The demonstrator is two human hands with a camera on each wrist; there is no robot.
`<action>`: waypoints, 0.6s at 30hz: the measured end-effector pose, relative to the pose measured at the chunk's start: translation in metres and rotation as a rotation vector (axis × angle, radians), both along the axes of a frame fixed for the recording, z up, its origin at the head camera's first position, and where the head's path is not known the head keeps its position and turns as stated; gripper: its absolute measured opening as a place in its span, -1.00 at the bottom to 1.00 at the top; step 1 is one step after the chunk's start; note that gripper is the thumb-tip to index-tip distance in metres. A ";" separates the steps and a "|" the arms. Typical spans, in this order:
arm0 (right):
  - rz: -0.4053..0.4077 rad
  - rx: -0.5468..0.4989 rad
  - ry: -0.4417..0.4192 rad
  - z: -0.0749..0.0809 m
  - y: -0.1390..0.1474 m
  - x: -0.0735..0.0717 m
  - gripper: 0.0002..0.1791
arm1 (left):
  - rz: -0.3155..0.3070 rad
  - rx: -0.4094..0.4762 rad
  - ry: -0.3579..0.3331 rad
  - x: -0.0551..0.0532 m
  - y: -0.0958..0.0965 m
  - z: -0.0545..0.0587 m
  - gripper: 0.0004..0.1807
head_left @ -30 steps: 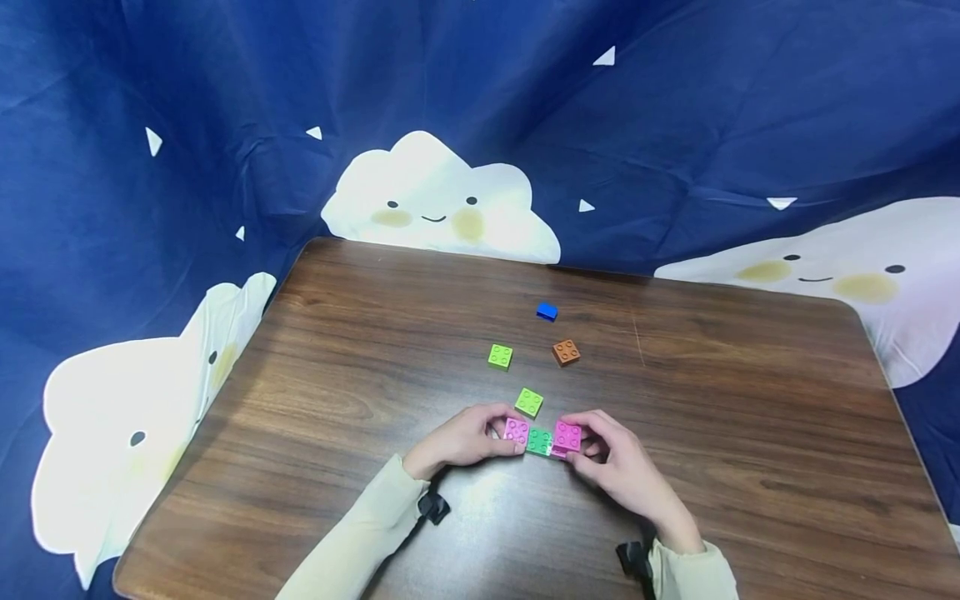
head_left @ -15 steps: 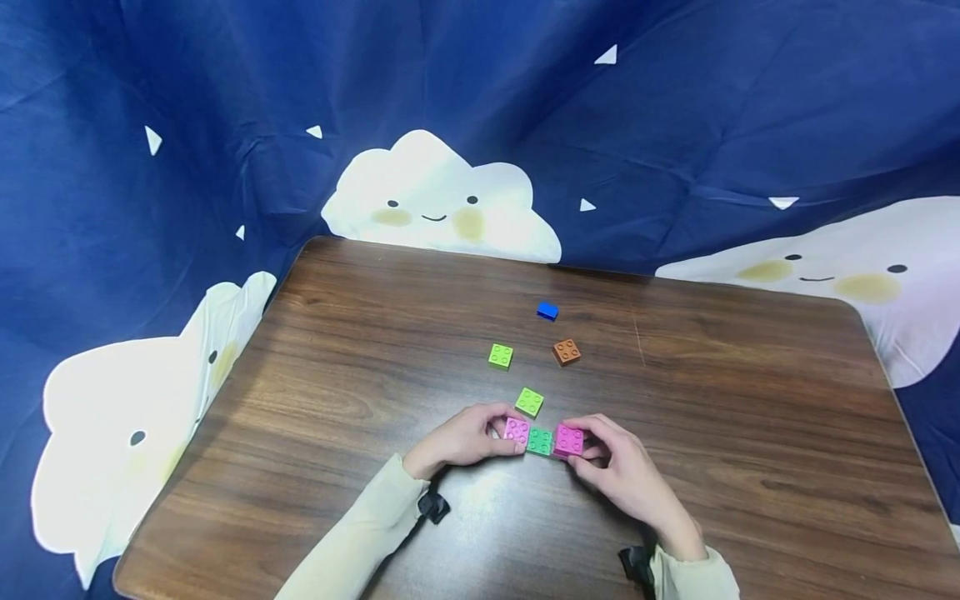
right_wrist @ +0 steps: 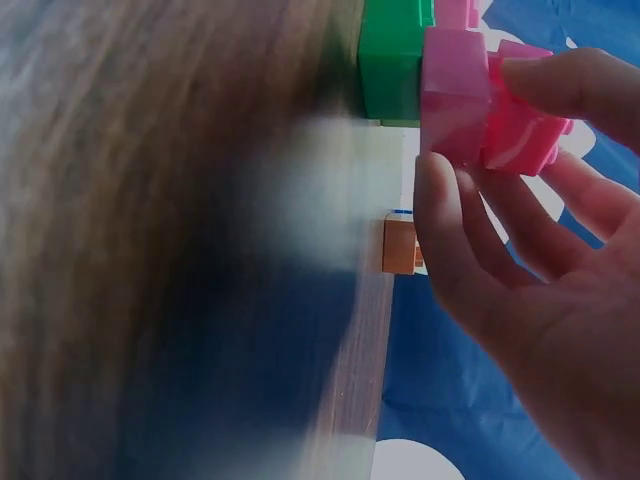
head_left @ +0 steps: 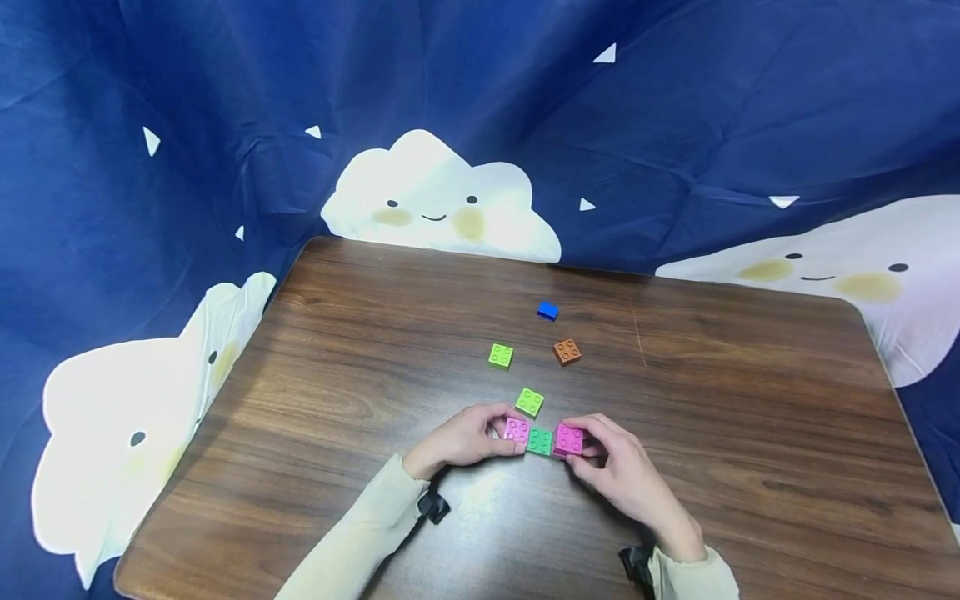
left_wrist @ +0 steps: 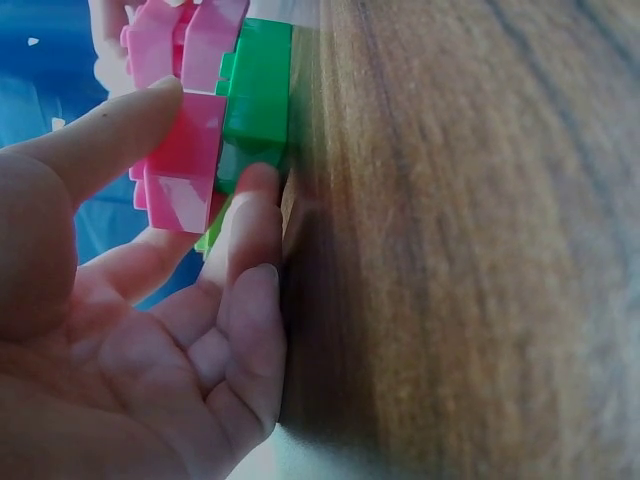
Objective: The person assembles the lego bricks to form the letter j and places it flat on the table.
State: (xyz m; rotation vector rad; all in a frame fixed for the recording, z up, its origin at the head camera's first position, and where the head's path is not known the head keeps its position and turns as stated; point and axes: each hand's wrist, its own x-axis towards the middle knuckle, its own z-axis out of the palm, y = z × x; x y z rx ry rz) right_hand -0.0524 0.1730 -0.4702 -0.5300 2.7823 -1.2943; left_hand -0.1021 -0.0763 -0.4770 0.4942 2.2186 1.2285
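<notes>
Top pink brick (head_left: 569, 438), pinched in R hand (head_left: 630, 477), nudged slightly R vs 1s ago; L hand (head_left: 461, 438) still grips pale-pink brick (head_left: 516, 430).

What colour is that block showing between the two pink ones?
Green; the middle block shows best in the left wrist view.

Loose bricks (head_left: 529, 402): on table (head_left: 375, 333), behind joined bricks (head_left: 539, 442) | curtain (head_left: 600, 125): behind table
</notes>
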 end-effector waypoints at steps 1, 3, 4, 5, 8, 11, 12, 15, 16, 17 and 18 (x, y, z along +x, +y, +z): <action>-0.002 0.015 0.007 0.000 -0.001 0.000 -0.50 | -0.001 0.002 0.000 0.000 0.000 0.000 -0.64; -0.006 0.039 0.014 0.000 -0.002 0.000 -0.50 | -0.003 0.008 0.003 0.000 0.000 0.000 -0.64; -0.010 0.048 0.016 0.000 -0.002 0.000 -0.50 | -0.005 0.010 0.004 -0.001 0.000 0.000 -0.64; -0.012 0.056 0.018 0.000 -0.003 0.000 -0.50 | -0.006 0.012 0.005 -0.001 0.000 0.000 -0.64; -0.020 0.065 0.022 0.000 -0.004 -0.001 -0.51 | -0.006 0.013 0.008 -0.001 0.000 0.000 -0.64; -0.021 0.065 0.029 0.000 -0.005 -0.001 -0.52 | -0.003 0.007 0.007 -0.001 0.000 0.000 -0.64; -0.022 0.061 0.031 0.000 -0.005 -0.001 -0.52 | -0.001 0.003 0.006 0.000 0.000 -0.001 -0.64; -0.023 0.048 0.025 0.000 -0.005 -0.001 -0.54 | 0.002 -0.009 0.004 0.000 0.000 0.000 -0.62; -0.023 0.040 0.019 0.001 -0.005 -0.001 -0.54 | 0.002 -0.012 0.003 0.000 0.000 0.000 -0.62; -0.023 0.034 0.014 0.001 -0.005 -0.001 -0.54 | 0.002 -0.014 0.002 0.000 0.000 -0.001 -0.62; -0.025 0.031 0.009 0.002 -0.005 -0.001 -0.55 | 0.003 -0.016 0.001 0.000 0.000 0.000 -0.62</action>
